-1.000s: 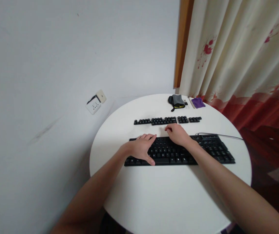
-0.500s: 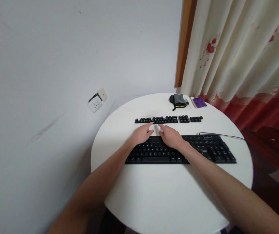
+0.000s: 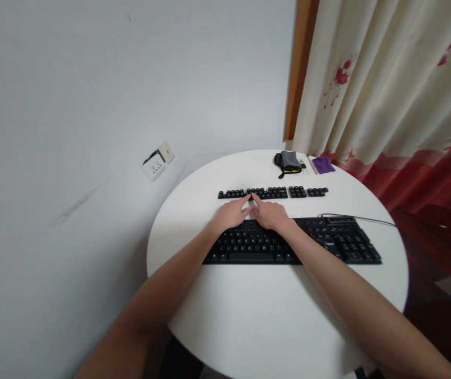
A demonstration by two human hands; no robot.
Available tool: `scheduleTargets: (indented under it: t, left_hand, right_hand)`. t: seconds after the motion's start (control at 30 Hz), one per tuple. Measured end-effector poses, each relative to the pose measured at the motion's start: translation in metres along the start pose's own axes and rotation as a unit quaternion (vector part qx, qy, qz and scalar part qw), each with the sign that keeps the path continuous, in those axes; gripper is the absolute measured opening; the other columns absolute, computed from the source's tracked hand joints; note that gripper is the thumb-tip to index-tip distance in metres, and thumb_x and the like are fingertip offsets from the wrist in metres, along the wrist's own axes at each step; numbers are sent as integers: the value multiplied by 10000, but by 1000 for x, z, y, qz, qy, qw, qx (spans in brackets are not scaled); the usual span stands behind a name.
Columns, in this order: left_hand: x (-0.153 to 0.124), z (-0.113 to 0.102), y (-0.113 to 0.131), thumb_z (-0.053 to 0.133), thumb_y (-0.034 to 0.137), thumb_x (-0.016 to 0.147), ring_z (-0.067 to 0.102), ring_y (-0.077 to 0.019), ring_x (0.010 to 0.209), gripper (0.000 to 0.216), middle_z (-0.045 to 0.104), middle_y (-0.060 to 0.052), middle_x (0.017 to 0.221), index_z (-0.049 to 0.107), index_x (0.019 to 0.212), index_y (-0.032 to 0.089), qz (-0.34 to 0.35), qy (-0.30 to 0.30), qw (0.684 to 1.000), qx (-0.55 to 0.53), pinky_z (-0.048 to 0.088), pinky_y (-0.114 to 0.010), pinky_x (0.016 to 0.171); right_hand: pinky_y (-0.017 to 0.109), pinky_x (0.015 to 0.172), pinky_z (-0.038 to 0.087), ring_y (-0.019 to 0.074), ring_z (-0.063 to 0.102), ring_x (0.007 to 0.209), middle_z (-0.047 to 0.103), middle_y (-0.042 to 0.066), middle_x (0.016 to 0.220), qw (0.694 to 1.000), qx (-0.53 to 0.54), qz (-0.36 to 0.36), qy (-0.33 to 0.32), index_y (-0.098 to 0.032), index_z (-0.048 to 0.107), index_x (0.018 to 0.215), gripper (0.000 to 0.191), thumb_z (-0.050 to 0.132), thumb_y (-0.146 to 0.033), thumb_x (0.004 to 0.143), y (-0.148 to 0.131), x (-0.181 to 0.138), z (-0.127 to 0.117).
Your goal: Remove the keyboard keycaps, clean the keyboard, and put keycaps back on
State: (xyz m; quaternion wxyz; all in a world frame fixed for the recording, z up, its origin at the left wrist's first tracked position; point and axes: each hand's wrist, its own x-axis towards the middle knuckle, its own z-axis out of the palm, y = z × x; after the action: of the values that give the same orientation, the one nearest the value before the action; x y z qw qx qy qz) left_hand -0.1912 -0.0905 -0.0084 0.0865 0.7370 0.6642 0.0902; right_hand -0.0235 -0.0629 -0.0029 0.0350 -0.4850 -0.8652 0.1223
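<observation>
A black keyboard [image 3: 254, 248] lies across the white round table, its upper middle part hidden under my hands. Beyond it stretches a row of loose black keycaps [image 3: 276, 192], set out in groups. My left hand [image 3: 230, 214] reaches over the keyboard, index finger extended to the near edge of the row, thumb apart. From the other side my right hand [image 3: 270, 214] does likewise; the two index fingertips meet at a keycap in the row, and the thumb tips nearly touch. Whether that keycap is pinched between the fingertips is too small to tell.
At the back right of the table [image 3: 276, 310] lie a grey and black pouch [image 3: 289, 161], a small black item [image 3: 303, 166] and a purple cloth [image 3: 323, 165]. A cable [image 3: 363, 218] runs off to the right. The wall [image 3: 71, 131] borders the left; a curtain [image 3: 367, 95] hangs behind.
My right hand has moved slightly left and my left hand slightly right. Their index fingertips, apart before, now come together at the keycap row.
</observation>
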Motion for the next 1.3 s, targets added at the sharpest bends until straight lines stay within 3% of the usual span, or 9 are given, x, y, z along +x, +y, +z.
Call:
scheduleTargets:
  t: [0.2,0.3,0.53,0.8,1.07,1.3]
  left_hand:
    - [-4,-3,2,445,384,967,636,-286,1092,521,686,-108,1223,454,1467,237,1,9,1000,3,462,-370,938]
    - [-7,-7,1,445,332,968,648,-266,1033,470,711,-89,1138,516,1425,252,12,21,1000,-6,472,-355,912]
    - [-8,-9,-7,549,309,930,625,-238,940,281,671,-88,989,748,1102,212,26,64,997,-35,473,-334,878]
    - [-11,-8,-15,658,265,873,630,-213,957,203,699,-67,1008,775,1029,207,42,61,994,-83,483,-312,900]
    - [-12,-6,-17,715,119,785,684,-178,800,194,760,-65,931,786,960,160,46,45,987,-144,520,-280,792]
    - [-17,-13,-16,677,164,832,692,-191,906,124,773,-52,937,797,855,181,82,20,983,-164,491,-293,901]
  right_hand:
    - [421,846,474,315,677,1025,708,166,1139,1000,4,-6,5,-246,331,1496,513,345,-328,990,-1,-3,-3]
    - [417,833,477,314,677,1012,707,161,1130,1000,9,-9,14,-243,384,1456,475,345,-306,987,-1,-5,-4]
    - [414,859,473,314,656,1072,673,163,1232,999,18,-1,29,-244,305,1517,547,373,-302,977,3,0,0]
    - [392,853,474,299,654,1070,683,140,1223,998,28,-16,45,-257,480,1410,456,430,-284,957,4,1,2]
    - [336,799,466,266,659,1004,709,87,1100,995,43,-12,87,-241,685,1072,225,529,-256,910,7,2,2]
    - [325,800,460,260,646,1003,665,125,1147,992,59,-4,112,-194,723,999,206,541,-244,916,7,1,2]
